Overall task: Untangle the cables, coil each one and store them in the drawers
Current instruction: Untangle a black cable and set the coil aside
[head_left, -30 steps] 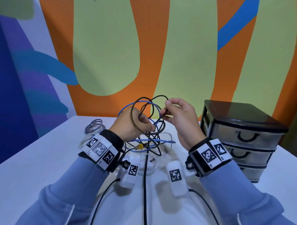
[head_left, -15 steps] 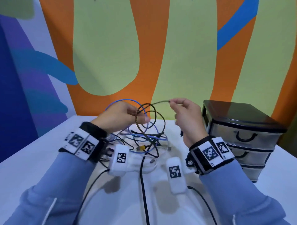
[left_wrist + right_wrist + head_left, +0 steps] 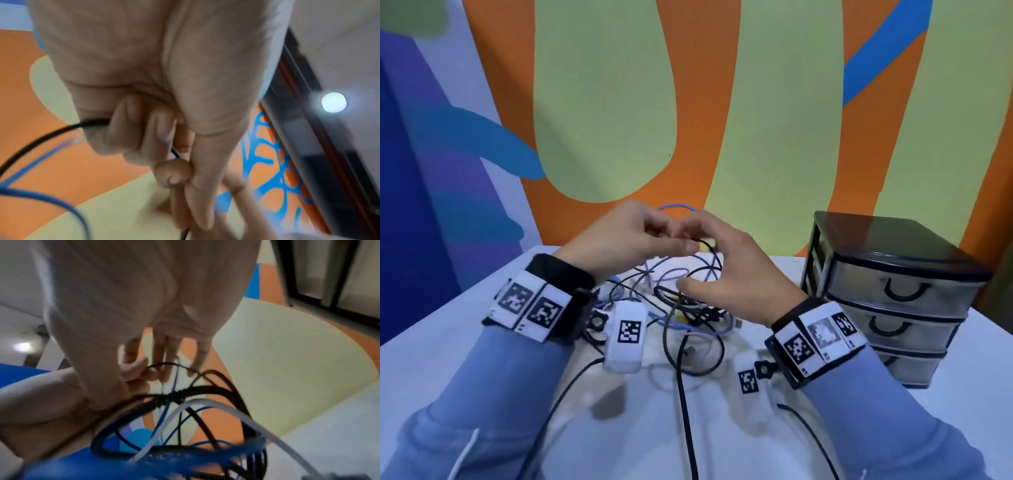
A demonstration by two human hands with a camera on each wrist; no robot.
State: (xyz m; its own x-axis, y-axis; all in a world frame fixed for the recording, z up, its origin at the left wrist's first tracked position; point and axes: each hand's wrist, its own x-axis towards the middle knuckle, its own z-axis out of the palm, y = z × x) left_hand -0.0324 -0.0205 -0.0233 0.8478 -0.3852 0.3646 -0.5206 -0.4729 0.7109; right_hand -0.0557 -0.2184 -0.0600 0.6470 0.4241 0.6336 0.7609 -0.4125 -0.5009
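A: What does the head view give you?

B: Both hands raised over a tangle of cables [image 3: 688, 305] lying on the white table [image 3: 441, 346]. The left hand [image 3: 626, 240] sits up and to the left, the right hand [image 3: 736, 270] just beside it, their fingertips close together above the heap. A black drawer unit [image 3: 893, 294] with three drawers, all closed, stands on the table to the right, well apart from the tangle.

A: Is the left hand's grip closed on anything?

B: Yes. From the head view you only see a thin black cable [image 3: 705, 245] coming out past its thumb. The left wrist view settles it: the fingers [image 3: 131, 126] are curled into the palm and the black cable [image 3: 41, 139] runs in under them, with a blue cable [image 3: 51, 199] looping past below, not in the grip as far as I can see.

A: And the right hand?

B: The head view shows its back and a spread thumb, nothing more. In the right wrist view the fingers [image 3: 162, 347] hang fairly straight and loose above the strands. I see nothing pinched, so its grip is open. The left hand's thumb and finger [image 3: 139, 369] show there too, pinching the thin black cable just in front.

A: Anything only that view shows?

B: A thick black braided cable [image 3: 176, 395] crossing under the palm, a white cable [image 3: 205, 404] arching over blue ones [image 3: 170, 418]. It's blurred, so I can't tell which strand crosses which.
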